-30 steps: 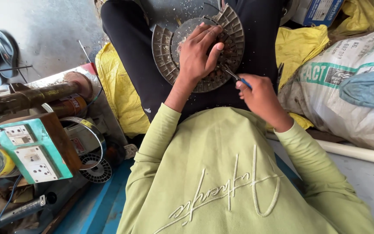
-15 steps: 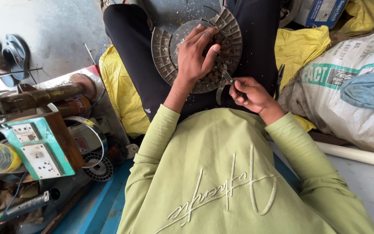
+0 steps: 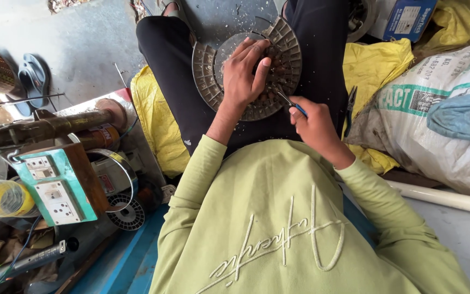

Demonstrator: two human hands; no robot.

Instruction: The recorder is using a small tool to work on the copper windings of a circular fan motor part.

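Note:
A round slotted metal core (image 3: 209,81) rests on my lap between my black trouser legs. My left hand (image 3: 246,73) lies flat on top of the core, its fingers pressing on the coil windings at the middle. My right hand (image 3: 314,122) sits at the core's lower right edge, closed around a thin tool with a blue handle (image 3: 291,103) whose tip reaches into the slots. My light green sleeves fill the lower part of the view.
Black pliers (image 3: 350,106) lie on yellow cloth (image 3: 376,65) to the right, beside a white printed sack (image 3: 436,109). At left stand a teal socket board (image 3: 55,185), a metal winding machine (image 3: 44,128) and a yellow tape roll (image 3: 4,198). Sandals (image 3: 32,79) lie on the concrete floor.
My right hand has moved in from the right to the core's lower edge with the tool. The left hand stays pressed on the windings. The camera shifted slightly.

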